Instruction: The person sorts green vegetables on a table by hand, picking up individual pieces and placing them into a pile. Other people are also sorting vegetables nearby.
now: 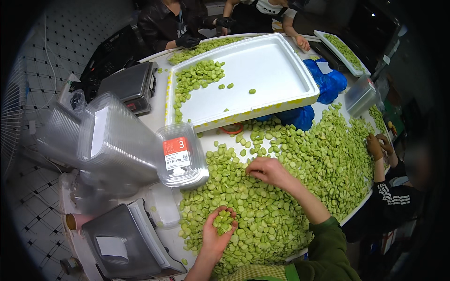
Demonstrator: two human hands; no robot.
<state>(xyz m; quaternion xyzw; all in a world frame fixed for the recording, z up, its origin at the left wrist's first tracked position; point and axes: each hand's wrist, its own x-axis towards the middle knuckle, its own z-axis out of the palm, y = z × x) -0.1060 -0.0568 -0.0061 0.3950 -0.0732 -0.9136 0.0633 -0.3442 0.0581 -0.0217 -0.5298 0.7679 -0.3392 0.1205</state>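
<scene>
My left hand point(217, 232) is cupped around a small handful of shelled green beans point(224, 219), low over the big bean pile point(262, 225). Higher and to its right, my right hand point(265, 169) is over the same pile with its fingertips drawn together; whether they hold a bean is too small to tell. To the left of my hands lies a labelled clear plastic container stack point(183, 173). Behind the pile, a white foam tray point(267, 61) holds scattered beans at its left side.
Tall container stacks point(117, 150), two scales point(124, 86) point(122, 239) and a pink cup point(77, 221) line the left. Blue bags point(328, 84) lie beside the tray. Two co-workers point(164, 23) point(262, 18) stand at the far edge; another's gloved hands point(377, 145) are at the right, near more beans.
</scene>
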